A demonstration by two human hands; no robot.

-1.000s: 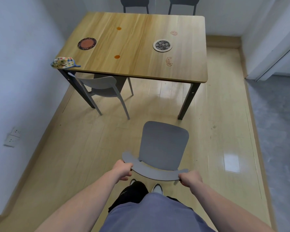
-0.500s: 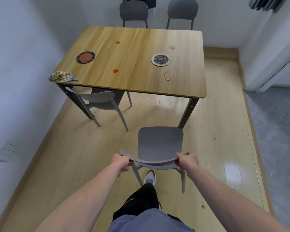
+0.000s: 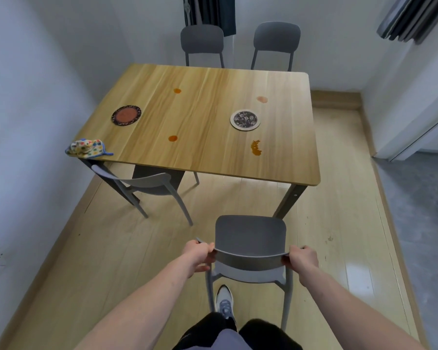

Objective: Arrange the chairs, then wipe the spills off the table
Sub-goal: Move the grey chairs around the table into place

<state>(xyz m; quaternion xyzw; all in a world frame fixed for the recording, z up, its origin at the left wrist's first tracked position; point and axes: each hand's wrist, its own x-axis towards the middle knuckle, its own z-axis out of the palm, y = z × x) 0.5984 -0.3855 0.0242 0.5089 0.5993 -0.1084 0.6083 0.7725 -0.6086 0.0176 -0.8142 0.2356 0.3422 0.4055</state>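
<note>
While my left hand (image 3: pixel 197 255) and right hand (image 3: pixel 301 257) each grip an end of the chair (image 3: pixel 249 238) backrest, fingers curled round it, the chair stands on the floor just short of the worktop (image 3: pixel 213 122) near edge. On the worktop I see 4 spills (image 3: pixel 256 147), 2 coasters (image 3: pixel 245 119) and a cloth (image 3: pixel 87 148) at its near left corner. 3 more chairs (image 3: pixel 147 184) sit around it.
</note>
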